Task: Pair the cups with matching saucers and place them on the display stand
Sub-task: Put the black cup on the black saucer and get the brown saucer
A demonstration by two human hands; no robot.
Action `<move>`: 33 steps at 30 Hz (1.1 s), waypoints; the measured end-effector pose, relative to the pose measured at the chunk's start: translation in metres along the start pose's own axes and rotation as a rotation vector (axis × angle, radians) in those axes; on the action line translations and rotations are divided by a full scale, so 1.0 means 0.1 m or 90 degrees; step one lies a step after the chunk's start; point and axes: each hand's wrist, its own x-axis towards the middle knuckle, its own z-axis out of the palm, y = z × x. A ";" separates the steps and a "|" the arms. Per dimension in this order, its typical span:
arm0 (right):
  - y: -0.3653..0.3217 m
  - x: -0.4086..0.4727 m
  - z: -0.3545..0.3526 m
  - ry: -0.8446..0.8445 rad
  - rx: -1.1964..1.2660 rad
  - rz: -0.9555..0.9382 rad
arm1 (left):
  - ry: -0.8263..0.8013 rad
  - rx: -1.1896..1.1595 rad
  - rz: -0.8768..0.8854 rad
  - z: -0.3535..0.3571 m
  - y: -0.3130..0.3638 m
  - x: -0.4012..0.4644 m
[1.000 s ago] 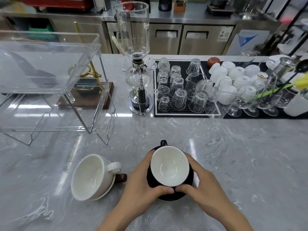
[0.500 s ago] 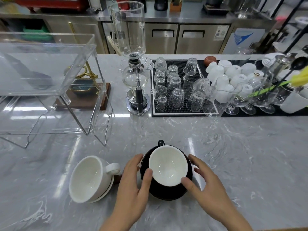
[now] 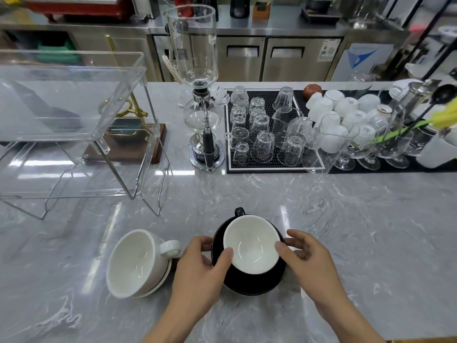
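— Where is the black cup [image 3: 251, 246]?
— On its black saucer [image 3: 247, 284], near the counter's front edge. The left hand [image 3: 200, 271] curls round the saucer's left rim, thumb on the cup's lip; the right hand [image 3: 310, 262] does likewise opposite.
— Anything hidden?
— The fingers beneath the saucer. A white cup [image 3: 134, 262] covers most of its white saucer [image 3: 158, 283].
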 end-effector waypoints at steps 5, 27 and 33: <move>-0.03 0.03 -0.01 -0.007 0.035 0.031 | -0.007 -0.059 -0.060 0.03 0.09 0.00; -0.06 -0.02 -0.74 0.074 0.131 0.008 | -0.079 -0.179 -0.046 0.55 0.43 0.00; 0.14 -0.05 -1.18 0.129 0.133 0.017 | -0.142 -0.121 -0.024 0.96 0.56 -0.05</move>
